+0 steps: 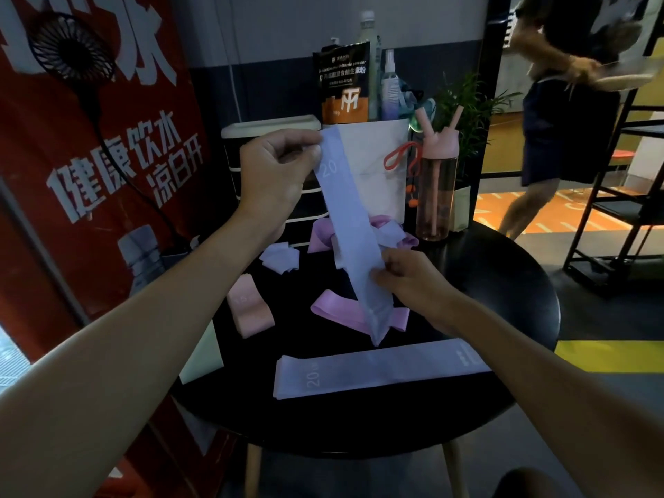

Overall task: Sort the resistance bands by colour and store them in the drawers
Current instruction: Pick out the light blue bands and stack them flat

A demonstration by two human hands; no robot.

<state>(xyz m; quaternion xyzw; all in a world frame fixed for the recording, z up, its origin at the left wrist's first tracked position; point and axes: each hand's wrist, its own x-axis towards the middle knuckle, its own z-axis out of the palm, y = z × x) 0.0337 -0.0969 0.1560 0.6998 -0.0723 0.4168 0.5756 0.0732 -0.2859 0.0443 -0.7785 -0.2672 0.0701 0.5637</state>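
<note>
Lavender band (350,224), a flat, matte, stretchy strip printed "20", slants in the air above the round black table (503,300). Its top end is pinched by the left hand (269,174) and its lower part by the right hand (413,278), fingers curled. If either pinch slips, the strip could snap back or drop among the crumpled pink bands (325,308) below, muddling the colours, instead of joining the matching band (377,373) laid flat nearer the front edge.

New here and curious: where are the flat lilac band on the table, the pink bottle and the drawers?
Flat lilac fabric band (381,370): head view, mid-strip.
Pink plastic straw bottle (436,199): head view, clear body.
Cream stacked drawer unit (266,125): head view, top lid.
</note>
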